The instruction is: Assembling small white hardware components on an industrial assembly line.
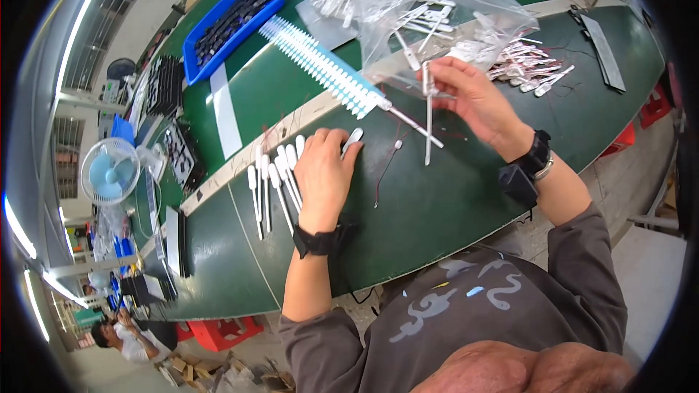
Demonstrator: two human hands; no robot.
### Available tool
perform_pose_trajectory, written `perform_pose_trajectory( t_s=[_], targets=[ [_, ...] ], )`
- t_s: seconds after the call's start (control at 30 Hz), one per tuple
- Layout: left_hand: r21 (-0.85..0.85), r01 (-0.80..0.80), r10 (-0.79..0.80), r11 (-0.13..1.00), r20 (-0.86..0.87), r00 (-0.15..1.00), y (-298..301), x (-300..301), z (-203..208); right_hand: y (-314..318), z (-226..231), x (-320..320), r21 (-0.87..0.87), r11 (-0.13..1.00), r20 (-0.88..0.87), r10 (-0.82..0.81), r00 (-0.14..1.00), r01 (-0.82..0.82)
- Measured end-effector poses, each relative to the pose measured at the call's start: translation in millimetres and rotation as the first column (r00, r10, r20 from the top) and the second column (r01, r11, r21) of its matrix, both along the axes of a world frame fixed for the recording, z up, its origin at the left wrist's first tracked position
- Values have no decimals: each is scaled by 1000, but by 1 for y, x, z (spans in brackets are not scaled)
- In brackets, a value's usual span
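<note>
Fingers bent, my left hand [324, 175] rests low over the green table and grips a white plastic stick, whose rounded head [354, 137] shows between thumb and forefinger. Beside that hand lies a row of similar white sticks with wider heads [275, 177]. My right hand [473, 94] pinches another slim white stick [428, 127] near its upper end, pointing down toward the table. Close to it, one more white stick [415, 125] lies slanted, touching the end of a blue sheet with white labels [328, 69]. A small white connector on a thin dark red wire [397, 145] lies between my hands.
A clear plastic bag [378, 0] holding white sticks sits at the far side, beside a pile of wired white sticks [531, 65]. A blue tray [191, 54] of black parts stands far left. Further left are a fan [109, 171] and a seated person [135, 338].
</note>
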State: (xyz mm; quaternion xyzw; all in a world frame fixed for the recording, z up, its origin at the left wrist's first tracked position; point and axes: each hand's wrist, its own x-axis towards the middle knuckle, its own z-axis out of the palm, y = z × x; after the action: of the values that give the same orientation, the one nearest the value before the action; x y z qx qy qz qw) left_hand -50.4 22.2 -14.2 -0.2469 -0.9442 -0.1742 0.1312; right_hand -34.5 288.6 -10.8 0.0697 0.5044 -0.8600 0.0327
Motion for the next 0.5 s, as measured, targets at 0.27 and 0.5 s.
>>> perform_pose_trajectory(
  t_s=[0.27, 0.5],
  targets=[
    [10, -55, 55, 998, 8, 998, 7, 4, 21, -1, -1, 4, -117, 993, 32, 26, 999, -22],
    [435, 112, -147, 893, 47, 988, 49, 33, 56, -11, -2, 6, -202, 979, 39, 37, 999, -29]
  ],
)
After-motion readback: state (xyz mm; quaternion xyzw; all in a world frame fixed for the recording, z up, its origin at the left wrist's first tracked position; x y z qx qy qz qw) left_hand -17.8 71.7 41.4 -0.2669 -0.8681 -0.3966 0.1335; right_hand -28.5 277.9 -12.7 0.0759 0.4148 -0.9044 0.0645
